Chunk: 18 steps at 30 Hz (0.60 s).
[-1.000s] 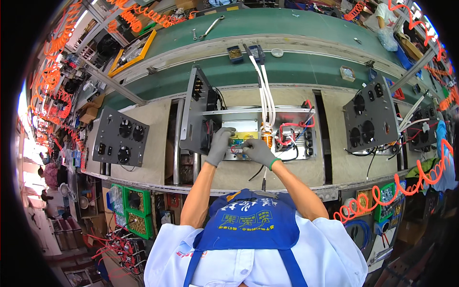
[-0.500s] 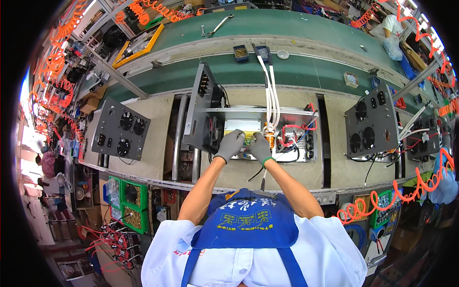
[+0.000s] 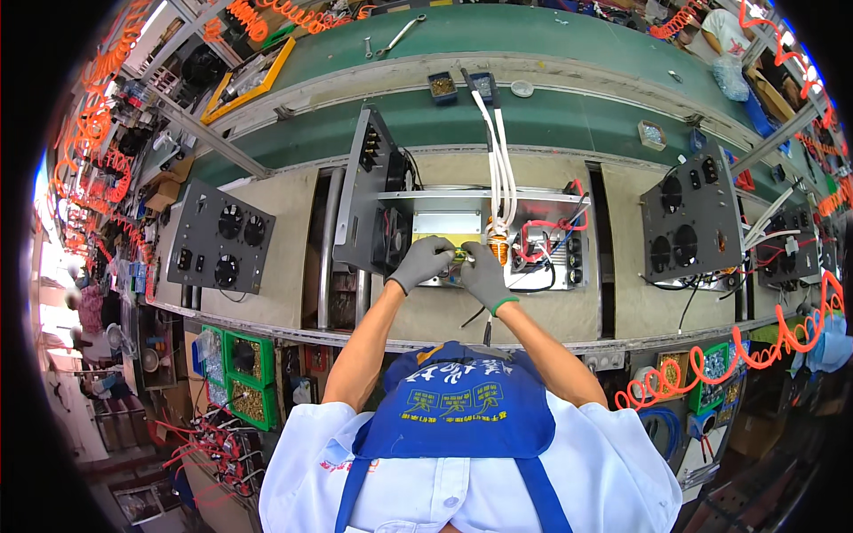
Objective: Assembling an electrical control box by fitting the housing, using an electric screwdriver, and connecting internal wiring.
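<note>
In front of me is an opened machine chassis with a dark grey fan panel standing at its left end. My left hand, in a grey glove, reaches into the chassis with its fingers bent into a pinch. Close beside it, my right hand, gloved in grey with a green cuff, is pinched too. Between the fingertips shows a small yellow-green thing, too small to name. Right of it stands a copper-coloured coil, with thick white cables rising away from it. Red wires loop farther right.
More grey fan panels stand left and right on the bench. Beyond lie blue parts bins, a round lid and a wrench. Green bins of fasteners and an orange coiled hose are near the bench front.
The view has shifted slightly. My hands remain together at the same spot in the chassis, the left turned a little and the right rolled slightly, both with fingers still pinched.
</note>
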Available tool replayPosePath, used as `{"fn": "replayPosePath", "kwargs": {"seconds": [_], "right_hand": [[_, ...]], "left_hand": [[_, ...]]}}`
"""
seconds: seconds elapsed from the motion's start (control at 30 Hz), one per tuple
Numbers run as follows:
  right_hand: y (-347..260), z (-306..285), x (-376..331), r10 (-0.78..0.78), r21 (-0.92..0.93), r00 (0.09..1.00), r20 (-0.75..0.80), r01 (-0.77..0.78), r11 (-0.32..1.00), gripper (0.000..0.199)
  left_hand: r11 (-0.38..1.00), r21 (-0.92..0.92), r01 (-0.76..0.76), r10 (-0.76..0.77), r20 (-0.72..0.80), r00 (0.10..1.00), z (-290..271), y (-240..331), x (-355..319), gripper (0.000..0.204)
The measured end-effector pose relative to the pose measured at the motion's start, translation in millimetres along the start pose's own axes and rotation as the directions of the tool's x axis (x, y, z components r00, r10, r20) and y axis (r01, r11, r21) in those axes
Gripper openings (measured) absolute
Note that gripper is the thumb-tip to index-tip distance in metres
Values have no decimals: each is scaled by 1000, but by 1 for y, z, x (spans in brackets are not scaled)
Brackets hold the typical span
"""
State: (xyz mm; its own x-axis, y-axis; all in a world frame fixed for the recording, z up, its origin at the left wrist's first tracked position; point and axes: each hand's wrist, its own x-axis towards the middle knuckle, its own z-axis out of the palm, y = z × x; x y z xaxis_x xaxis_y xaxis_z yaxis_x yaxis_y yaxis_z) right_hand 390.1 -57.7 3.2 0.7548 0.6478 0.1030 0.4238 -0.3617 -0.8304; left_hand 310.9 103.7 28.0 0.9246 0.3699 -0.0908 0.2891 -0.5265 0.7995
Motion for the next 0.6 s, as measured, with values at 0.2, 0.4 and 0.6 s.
{"fn": "replayPosePath", "kwargs": {"seconds": [0.2, 0.4, 0.6], "right_hand": [[11, -6, 3, 14, 97, 993, 115, -25, 995, 26], [8, -9, 1, 31, 74, 991, 127, -41, 996, 28], [14, -11, 0, 46, 66, 978, 204, -60, 996, 27]], "left_hand": [[993, 106, -46, 34, 109, 993, -7, 3, 0, 32], [997, 71, -25, 13, 158, 987, -7, 4, -4, 32], [984, 161, -70, 30, 234, 972, -5, 11, -4, 32]]}}
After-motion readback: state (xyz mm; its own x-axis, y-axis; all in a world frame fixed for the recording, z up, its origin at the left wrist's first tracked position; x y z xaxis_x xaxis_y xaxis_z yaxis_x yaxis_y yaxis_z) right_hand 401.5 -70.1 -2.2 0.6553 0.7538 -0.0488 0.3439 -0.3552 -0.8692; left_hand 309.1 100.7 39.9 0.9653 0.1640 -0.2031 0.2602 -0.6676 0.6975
